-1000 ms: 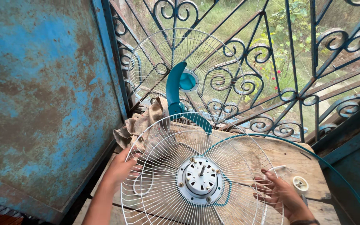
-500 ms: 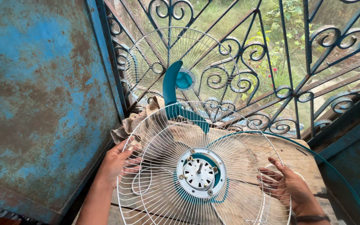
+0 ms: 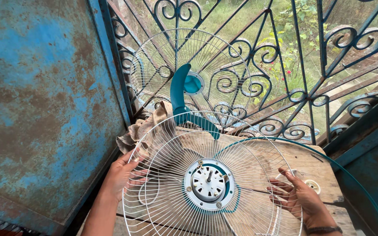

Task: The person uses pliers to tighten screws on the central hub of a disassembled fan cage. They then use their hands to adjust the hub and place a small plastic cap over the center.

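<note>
Both hands, left point(image 3: 121, 175) and right point(image 3: 300, 196), gripped our white fan cage point(image 3: 211, 175) at its sides over the wooden table point(image 3: 311, 159); next we needed steady turning.

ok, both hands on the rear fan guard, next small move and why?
Probably lower it flat onto the wooden table. The left hand and right hand grip opposite rim edges of the wire guard, motor hub facing up, and it appears tilted above the boards.

Wire guard point(image 3: 176, 175) lower rim cut off at frame bottom. Right hand point(image 3: 300, 199) fingers partly behind wires. Small white part point(image 3: 313, 186) near tabletop's right edge: too small to ID.
</note>
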